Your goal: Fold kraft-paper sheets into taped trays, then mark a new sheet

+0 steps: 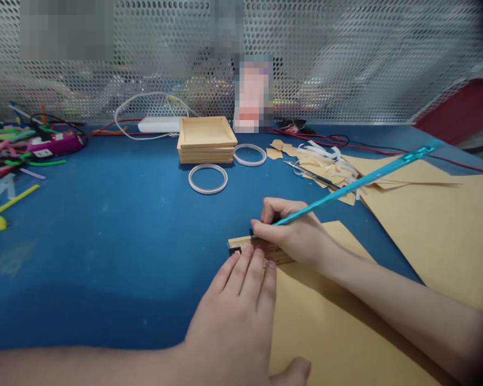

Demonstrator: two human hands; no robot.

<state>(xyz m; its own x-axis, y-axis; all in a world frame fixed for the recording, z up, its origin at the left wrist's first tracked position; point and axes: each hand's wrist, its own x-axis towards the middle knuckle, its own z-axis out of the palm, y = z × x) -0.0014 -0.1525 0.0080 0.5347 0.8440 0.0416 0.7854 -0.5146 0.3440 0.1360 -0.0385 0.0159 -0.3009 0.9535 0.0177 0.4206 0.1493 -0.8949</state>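
Our left hand (pixel 233 313) lies flat, fingers extended across the ruler (pixel 240 243) on brown paper (pixel 314 321). Just beyond its fingertips, our right hand (pixel 295 230) pinches a slanting turquoise pen (pixel 348 190). Ahead of both hands, white rings (pixel 208 191) lie on the counter (pixel 124 230) near stacked wooden trays (pixel 206 132).

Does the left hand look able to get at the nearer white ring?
Probably yes: bare blue tabletop separates the left hand from the ring, though the hand would likely have to leave the ruler.

Open blue tabletop (pixel 116 241) spans yellow strip (pixel 12 203) to left hand (pixel 239 311); wooden trays (pixel 206 136) obstruct beyond
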